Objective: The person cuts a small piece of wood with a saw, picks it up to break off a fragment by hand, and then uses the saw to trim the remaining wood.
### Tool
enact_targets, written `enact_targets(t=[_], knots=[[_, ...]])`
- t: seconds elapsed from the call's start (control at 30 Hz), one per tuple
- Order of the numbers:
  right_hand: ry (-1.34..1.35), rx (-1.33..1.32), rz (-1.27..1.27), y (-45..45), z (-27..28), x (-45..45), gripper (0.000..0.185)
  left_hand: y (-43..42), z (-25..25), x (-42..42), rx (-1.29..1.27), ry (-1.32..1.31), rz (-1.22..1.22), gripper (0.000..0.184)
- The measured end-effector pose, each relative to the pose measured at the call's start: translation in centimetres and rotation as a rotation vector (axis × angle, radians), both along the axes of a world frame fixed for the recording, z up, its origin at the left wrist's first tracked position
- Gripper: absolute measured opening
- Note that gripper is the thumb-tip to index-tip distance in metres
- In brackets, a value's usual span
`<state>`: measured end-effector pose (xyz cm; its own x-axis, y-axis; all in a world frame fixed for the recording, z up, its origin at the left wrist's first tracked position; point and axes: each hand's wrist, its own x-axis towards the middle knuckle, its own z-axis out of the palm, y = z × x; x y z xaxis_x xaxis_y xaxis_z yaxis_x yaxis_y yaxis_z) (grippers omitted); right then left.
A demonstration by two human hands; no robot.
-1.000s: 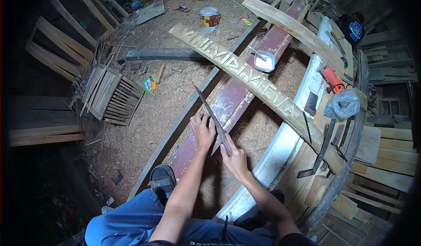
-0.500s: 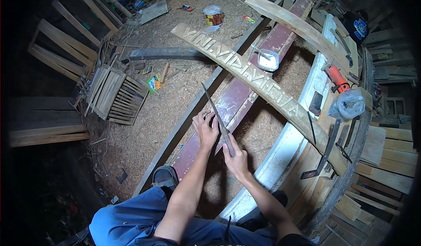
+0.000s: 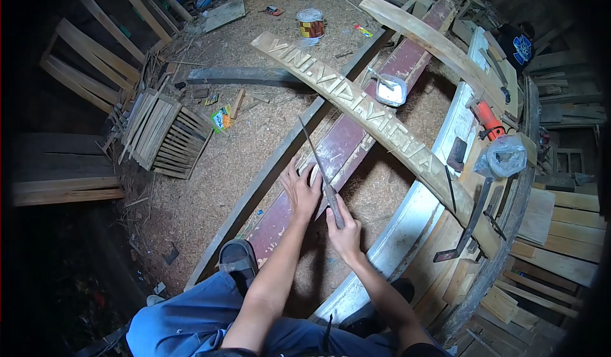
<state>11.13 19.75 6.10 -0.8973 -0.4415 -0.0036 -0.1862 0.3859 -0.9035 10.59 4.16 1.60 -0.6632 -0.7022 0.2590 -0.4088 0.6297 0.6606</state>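
My right hand point(image 3: 344, 228) is closed round the handle of a long, thin, pointed tool point(image 3: 315, 154), likely a saw or file. Its blade slants up and to the left, past my left hand point(image 3: 301, 190). The fingers of my left hand are bent and partly spread beside the blade, over a reddish board point(image 3: 270, 228); whether they pinch something small is hidden. Beyond both hands a curved plank with raised letters point(image 3: 356, 110) lies across the beams. Behind it a clear tub of white paste point(image 3: 390, 91) rests on the reddish board.
At the right are an orange power tool point(image 3: 487, 116), a plastic bag point(image 3: 504, 156) and a metal square point(image 3: 468, 229). A paint can point(image 3: 310, 24) stands on the sawdust floor. A slatted wooden piece point(image 3: 165, 134) lies left. A person point(image 3: 517, 42) is at the upper right.
The tool's blade has turned slightly more upright, and its handle has shifted a little right with my right hand. The fingers of my left hand have spread slightly. The view has shifted slightly.
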Motion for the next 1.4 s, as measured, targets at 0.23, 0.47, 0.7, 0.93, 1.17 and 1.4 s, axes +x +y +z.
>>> enact_targets(t=[0.23,0.47,0.7,0.93,1.17,1.4], knots=[[0.066,-0.035,-0.065,0.5,0.2,-0.8,0.048,0.6,-0.3,0.0,0.048,-0.023,0.069,0.026],[0.084,-0.029,-0.043,0.5,-0.5,-0.6,0.048,0.4,-0.3,-0.1,0.192,-0.003,0.076,0.022],[0.008,-0.006,-0.012,0.5,0.2,-0.4,0.047,0.8,-0.3,-0.1,0.181,0.013,0.084,0.021],[-0.146,0.047,-0.013,0.6,1.0,-0.5,0.047,1.1,-0.7,-0.1,0.079,0.012,0.098,0.018],[-0.135,0.038,-0.019,0.9,0.3,-0.5,0.047,1.2,-0.7,-0.2,0.094,0.012,0.087,0.018],[0.05,-0.043,-0.043,0.8,-1.2,-0.5,0.046,1.9,-0.9,-0.2,0.099,0.028,0.134,0.02]])
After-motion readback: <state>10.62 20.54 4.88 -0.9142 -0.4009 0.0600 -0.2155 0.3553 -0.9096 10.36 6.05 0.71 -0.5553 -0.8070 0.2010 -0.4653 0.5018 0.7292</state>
